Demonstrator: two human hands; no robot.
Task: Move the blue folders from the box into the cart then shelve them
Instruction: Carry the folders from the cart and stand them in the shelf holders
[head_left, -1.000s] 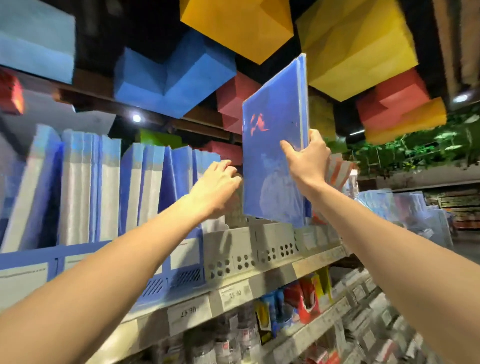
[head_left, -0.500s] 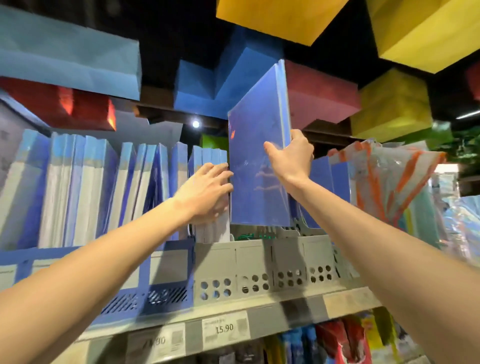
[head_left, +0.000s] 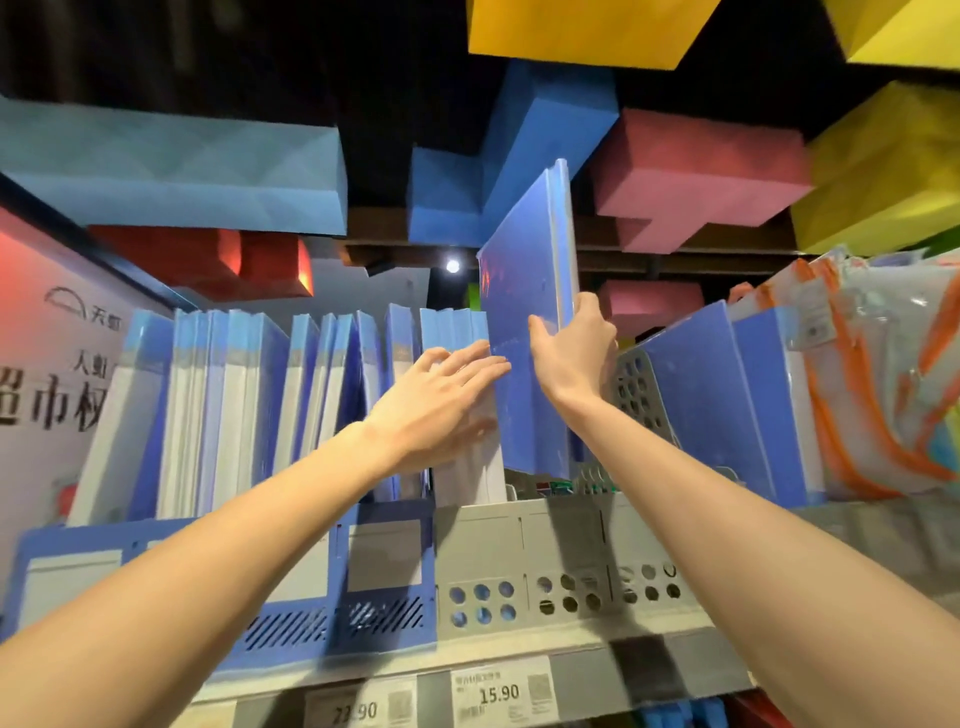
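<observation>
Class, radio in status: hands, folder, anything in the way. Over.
Right hand grips blue folder, upright over grey rack. Left hand flat against shelved folders. Small items in rack below.

A: What is recorded at frame centre?
B: A blue folder (head_left: 524, 332) is held upright, slightly tilted, gripped at its right edge by the right hand (head_left: 571, 353). Its lower edge is seen just above the front wall of the grey rack (head_left: 545, 561).
A: And the left hand (head_left: 441, 405)?
B: It is laid with fingers straight against the shelved folders (head_left: 234, 405), just left of the held one.
A: Lower frame?
B: A price label (head_left: 498, 693) marked 15.90 is noted below the grey rack, and a blue rack (head_left: 384, 582) to the grey rack's left.
</observation>
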